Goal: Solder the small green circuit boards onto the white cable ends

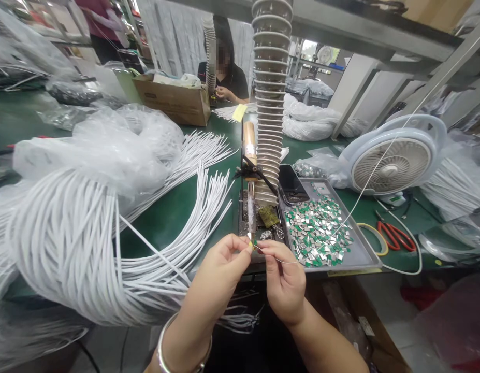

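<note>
Green workbench (173, 212) is filling the view; beside the parts tray (364, 255), the left hand (220, 269) is pinching a small green piece (250, 244), the right hand (284, 280) pinching thin wire (290, 262).

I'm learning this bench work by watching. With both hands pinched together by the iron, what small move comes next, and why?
Probably touch the thin wire in the right hand to the small part pinched in the left hand: both hands nearly meet at the tip of the soldering iron.
</note>
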Available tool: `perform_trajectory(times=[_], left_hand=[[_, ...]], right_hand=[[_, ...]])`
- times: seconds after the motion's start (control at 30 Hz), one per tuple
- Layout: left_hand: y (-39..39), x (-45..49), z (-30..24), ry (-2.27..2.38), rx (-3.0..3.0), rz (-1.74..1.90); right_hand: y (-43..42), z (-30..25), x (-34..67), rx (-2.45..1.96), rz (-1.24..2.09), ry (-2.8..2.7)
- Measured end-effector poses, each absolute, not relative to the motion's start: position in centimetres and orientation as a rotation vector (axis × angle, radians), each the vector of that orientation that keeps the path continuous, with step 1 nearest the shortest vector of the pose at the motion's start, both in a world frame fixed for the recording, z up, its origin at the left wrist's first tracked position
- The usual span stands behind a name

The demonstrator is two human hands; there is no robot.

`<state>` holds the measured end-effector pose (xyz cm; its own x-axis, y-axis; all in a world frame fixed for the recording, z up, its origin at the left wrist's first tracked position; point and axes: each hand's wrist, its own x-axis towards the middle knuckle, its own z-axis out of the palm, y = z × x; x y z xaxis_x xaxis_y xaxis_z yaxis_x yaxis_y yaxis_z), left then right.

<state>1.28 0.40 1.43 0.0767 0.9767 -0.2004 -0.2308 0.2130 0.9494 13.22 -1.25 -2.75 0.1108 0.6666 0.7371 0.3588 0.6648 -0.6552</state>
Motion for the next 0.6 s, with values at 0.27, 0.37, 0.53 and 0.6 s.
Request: perform_trajectory(times=[0.27,0.37,0.53,0.6], left_hand=[[0.21,1.03,1.31,1.089,0.917,1.126],[0.17,1.0,1.32,1.104,0.924,1.127],[0.08,1.0,1.33,1.099,0.93,1.126],[0.04,0.98,1.29,1.104,0.933,1.119]], right_hand=[[-1.22,-2.44,13.12,-0.897,0.247,-1.506],[-1.17,-2.32,13.06,-0.902,0.25,-1.508],[-1.21,-2.35,13.05,-0.89,0.253,-1.5],[-1.29,-2.46,13.09,-0.891,0.26,-1.499]])
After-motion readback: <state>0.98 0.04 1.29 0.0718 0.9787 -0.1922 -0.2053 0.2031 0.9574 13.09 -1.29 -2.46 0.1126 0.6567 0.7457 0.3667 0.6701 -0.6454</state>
